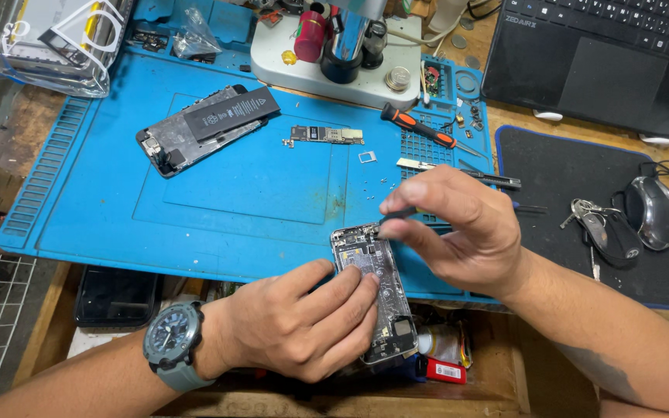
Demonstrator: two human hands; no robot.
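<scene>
- The left hand (296,325), with a grey-blue wristwatch (170,340) on its wrist, grips an opened phone chassis (373,290) from the side; its fingers (342,298) curl over the left edge and lie across the exposed inside
- The phone chassis sits at the near edge of the blue repair mat (118,193), its lower end reaching past the mat edge under the left fingers, its upper end under the right fingertips
- The right hand (458,232) is closed in a pinch around a thin dark tool (396,214), seemingly a small screwdriver, whose tip meets the top corner of the chassis; thumb and forefinger clamp its shaft
- Beyond the right knuckles lie an orange-handled screwdriver (420,128) and black tweezers (493,180) on the mat
- Well beyond the left fingers rest a phone logic board (325,136), a small square frame piece (367,157) and a second phone body with a black battery (230,113) on it
- Farther off stands a microscope base (334,73)
- To the right of the right wrist, a key bunch (602,228) and a computer mouse (654,210) lie on a black pad (551,170), with a laptop (605,54) behind
</scene>
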